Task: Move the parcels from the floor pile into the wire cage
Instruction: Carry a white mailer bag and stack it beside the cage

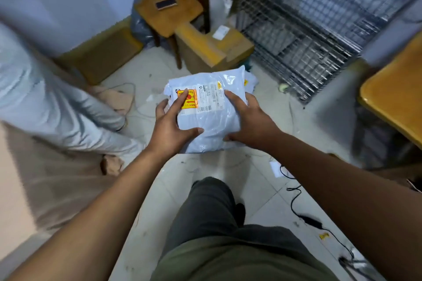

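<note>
Though blurred, second person (57, 107): pale clothing, far left, low to the floor.
left grip (170, 128): holds the parcel's left edge, thumb on top, forefinger on the orange sticker.
chair (169, 13): wooden, beyond the hands, dark phone (166, 3) on its seat.
parcel (212, 114): pale poly bag with a printed label, held between both grips above the floor tiles.
cardboard box (214, 50): just behind the parcel.
right grip (249, 121): clasps the parcel's right edge.
wire cage (308, 29): upper right, well apart from the parcel.
desk (395, 98): yellow top, right edge.
</note>
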The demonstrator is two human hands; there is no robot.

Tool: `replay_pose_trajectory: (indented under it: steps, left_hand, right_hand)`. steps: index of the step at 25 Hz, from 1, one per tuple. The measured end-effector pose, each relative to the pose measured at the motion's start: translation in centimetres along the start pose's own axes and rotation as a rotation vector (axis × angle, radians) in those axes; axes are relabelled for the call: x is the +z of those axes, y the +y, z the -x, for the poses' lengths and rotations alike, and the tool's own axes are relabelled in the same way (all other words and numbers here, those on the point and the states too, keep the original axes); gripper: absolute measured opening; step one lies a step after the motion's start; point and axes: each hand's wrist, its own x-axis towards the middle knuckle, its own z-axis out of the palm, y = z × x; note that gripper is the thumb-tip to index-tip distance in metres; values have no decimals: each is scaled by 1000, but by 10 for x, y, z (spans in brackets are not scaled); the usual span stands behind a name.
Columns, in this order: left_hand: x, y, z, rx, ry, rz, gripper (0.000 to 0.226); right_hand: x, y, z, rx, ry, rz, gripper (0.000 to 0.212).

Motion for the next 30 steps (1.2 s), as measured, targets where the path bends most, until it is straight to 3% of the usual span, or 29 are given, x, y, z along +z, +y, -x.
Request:
replay_pose_trajectory:
  steps: [8, 12, 15, 20, 25, 30]
  left_hand:
    - [78, 46, -153, 82, -198, 13, 122]
    - [96, 56, -232, -20, -397, -32, 99]
    - [103, 69, -288, 22, -479, -69, 85]
    - [124, 82, -370, 47, -488, -34, 59]
    - [178, 65, -446, -100, -449, -81, 85]
    - [250, 31, -512, -277, -400, -6, 59]
  right_hand:
    - [-31, 98, -64, 290, 57, -131, 119]
    - [-49, 125, -119, 442, 30, -182, 122]
    - [-65, 133, -163, 430, 33, -165, 124]
    - [-86, 171, -225, 547, 73, -200, 125]
    - [-86, 234, -308, 547, 46, -239, 114]
    - [-59, 300, -383, 557, -1, -279, 106]
